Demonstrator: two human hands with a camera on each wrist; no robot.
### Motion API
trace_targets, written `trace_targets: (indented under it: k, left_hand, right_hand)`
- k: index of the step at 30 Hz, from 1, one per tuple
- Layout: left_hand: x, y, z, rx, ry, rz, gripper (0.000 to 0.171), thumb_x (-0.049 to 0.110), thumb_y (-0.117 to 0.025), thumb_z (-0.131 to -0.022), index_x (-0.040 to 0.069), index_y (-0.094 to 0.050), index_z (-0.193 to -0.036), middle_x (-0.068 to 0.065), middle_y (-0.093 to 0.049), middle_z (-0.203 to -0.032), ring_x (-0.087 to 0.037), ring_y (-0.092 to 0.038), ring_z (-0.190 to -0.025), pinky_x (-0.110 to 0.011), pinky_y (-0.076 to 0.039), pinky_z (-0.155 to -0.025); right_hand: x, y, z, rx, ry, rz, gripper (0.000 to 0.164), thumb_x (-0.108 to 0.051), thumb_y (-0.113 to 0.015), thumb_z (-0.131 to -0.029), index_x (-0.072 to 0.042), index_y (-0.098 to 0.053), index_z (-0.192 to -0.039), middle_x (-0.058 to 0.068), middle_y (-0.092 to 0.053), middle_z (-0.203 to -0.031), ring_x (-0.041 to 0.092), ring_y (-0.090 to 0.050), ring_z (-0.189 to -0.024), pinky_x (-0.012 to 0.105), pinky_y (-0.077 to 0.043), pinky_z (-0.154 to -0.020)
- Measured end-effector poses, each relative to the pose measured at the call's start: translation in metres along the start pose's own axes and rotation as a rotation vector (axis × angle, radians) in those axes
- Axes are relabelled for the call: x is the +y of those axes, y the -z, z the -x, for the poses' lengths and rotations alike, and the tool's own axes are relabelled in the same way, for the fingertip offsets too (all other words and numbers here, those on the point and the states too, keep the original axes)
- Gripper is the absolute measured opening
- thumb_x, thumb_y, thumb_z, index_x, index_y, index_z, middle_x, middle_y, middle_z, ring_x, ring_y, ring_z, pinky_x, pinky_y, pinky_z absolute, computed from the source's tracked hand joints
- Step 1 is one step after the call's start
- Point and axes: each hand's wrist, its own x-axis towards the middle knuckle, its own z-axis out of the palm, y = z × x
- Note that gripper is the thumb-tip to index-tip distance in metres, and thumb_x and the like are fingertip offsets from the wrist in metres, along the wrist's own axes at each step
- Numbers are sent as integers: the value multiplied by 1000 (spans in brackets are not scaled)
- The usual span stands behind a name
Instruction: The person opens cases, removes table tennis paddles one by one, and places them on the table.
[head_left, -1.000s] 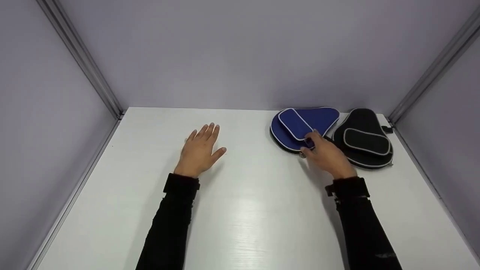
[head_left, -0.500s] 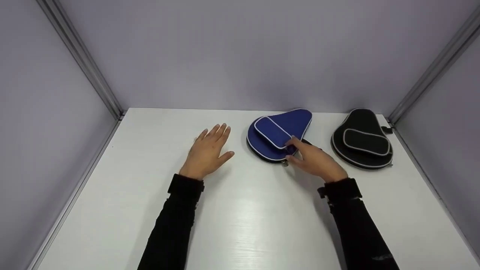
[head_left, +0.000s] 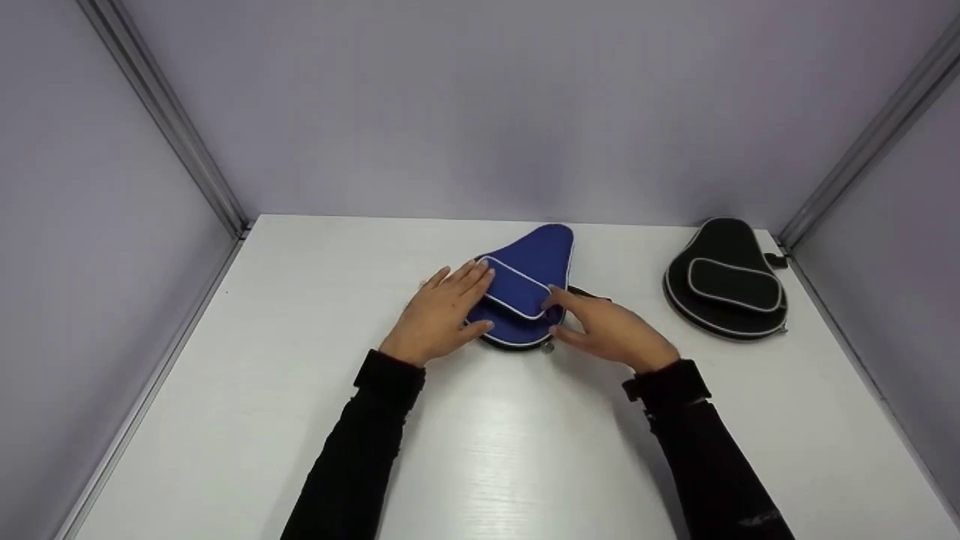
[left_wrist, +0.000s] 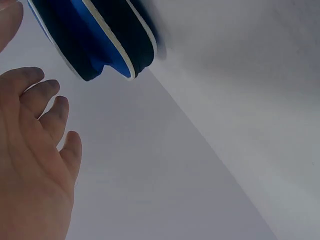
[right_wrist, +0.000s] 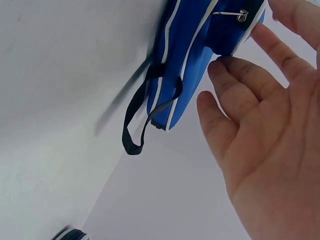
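A blue table tennis bat case [head_left: 536, 251] with white piping and a raised front pocket lies on the white table, its narrow end toward the back wall. My right hand [head_left: 611, 330] pinches the right edge of the pocket between thumb and index finger. Over the case's left side, my left hand [head_left: 442, 315] has its fingers extended; whether they touch the fabric I cannot tell. In the right wrist view a black strap loop [right_wrist: 132, 125] hangs from the case's side, and a zip pull [right_wrist: 242, 16] shows on the pocket.
A black bat case [head_left: 731, 289] with pale piping lies at the table's back right, apart from the blue one. Grey panels [head_left: 480, 112] enclose the white table [head_left: 487, 450] at the back and both sides.
My right hand has drawn the blue case left, away from the black one, and its narrow end has swung toward the back. My left hand has moved right to meet the case.
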Motion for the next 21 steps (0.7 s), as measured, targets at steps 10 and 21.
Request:
trace_targets:
  k: [10,21]
  left_hand:
    - [-7,1,5,-40,6,42,90,58,-65,-118,9,-32,-186,-10,-29,-196,-31,-27,-185,-55,-21,-153]
    - [-6,0,6,-64,100,161,87,57,-73,-114,12,-44,-183,-12,-45,-190,-36,-39,-180,-64,-42,-143]
  right_hand:
    - [-16,-9,-3,-20,80,16,62,-36,-72,-118,-17,-55,-175,7,-70,-170,31,-69,-157,59,-59,-128]
    - [-16,-7,-5,-9,106,8,42,-33,-70,-120,-21,-69,-160,7,-57,-182,33,-59,-168,60,-54,-134]
